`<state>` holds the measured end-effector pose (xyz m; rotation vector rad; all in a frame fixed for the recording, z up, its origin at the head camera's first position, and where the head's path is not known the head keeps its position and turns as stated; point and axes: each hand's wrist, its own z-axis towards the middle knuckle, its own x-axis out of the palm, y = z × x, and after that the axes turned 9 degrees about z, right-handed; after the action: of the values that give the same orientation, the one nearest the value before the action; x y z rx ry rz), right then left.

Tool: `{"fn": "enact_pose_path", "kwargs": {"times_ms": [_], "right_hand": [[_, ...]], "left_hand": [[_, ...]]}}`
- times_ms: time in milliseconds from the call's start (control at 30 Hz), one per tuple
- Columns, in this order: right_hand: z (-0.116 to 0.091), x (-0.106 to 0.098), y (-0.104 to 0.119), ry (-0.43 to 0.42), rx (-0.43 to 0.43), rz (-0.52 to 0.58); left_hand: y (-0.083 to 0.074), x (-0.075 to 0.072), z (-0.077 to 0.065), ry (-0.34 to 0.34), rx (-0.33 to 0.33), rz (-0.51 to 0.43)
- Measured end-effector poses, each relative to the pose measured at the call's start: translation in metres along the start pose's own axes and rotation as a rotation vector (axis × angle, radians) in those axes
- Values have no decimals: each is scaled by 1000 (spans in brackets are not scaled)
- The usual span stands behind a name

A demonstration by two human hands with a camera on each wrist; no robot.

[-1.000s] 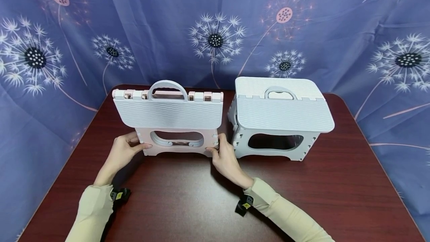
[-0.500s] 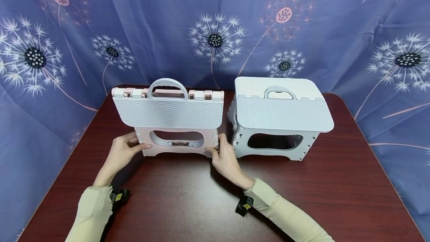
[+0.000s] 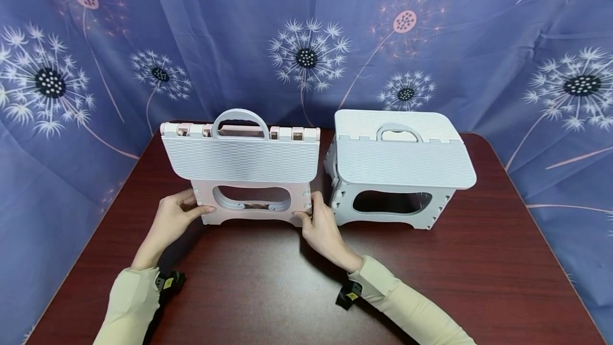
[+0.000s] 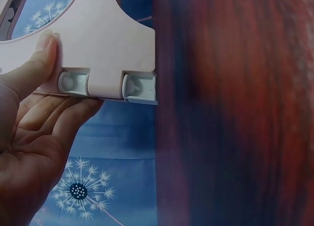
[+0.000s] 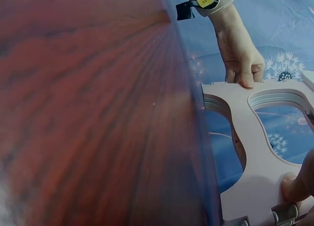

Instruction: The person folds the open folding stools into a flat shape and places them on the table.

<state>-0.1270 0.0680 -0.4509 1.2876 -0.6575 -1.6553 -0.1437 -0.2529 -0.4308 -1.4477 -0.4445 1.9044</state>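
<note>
A white and pale pink folding step stool (image 3: 241, 159) stands partly folded on the left of the table, its top halves bent up to a ridge under a raised carry handle (image 3: 241, 116). My left hand (image 3: 174, 217) grips the left edge of its front leg panel (image 4: 105, 44), thumb on the front face and fingers behind. On the opposite edge my right hand (image 3: 323, 228) pinches the same panel, thumb (image 5: 294, 186) in front. In the right wrist view the left hand (image 5: 243, 59) shows at the panel's far edge.
Close on the right stands a second folding step stool (image 3: 404, 161), unfolded with its top flat. The dark red wooden table (image 3: 268, 281) reaches toward me. A blue curtain (image 3: 230, 31) printed with dandelions hangs right behind the table.
The left stool's ridge and handle have risen slightly, and its top slopes a little more steeply. Both hands keep their hold in nearly the same place; the right stool has stayed still.
</note>
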Motion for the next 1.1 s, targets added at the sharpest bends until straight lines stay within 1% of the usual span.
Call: {"fn": "enact_pose_path", "kwargs": {"times_ms": [267,533,667,900,1100], "right_hand": [[-1,-1,-1,-1,-11,2],[-2,-2,2,-3,-5,5],[-3,-2,2,-2,17,-4],[-4,-3,3,-3,13,-5],[-5,-4,3,1,15,-6]], "left_hand": [[-2,-1,-2,2,-31,34],[-3,0,-5,2,-32,26],[-3,0,-6,-7,-28,24],[-7,-1,-6,-8,-56,-16],[-8,-2,-7,-5,-75,-3]]}}
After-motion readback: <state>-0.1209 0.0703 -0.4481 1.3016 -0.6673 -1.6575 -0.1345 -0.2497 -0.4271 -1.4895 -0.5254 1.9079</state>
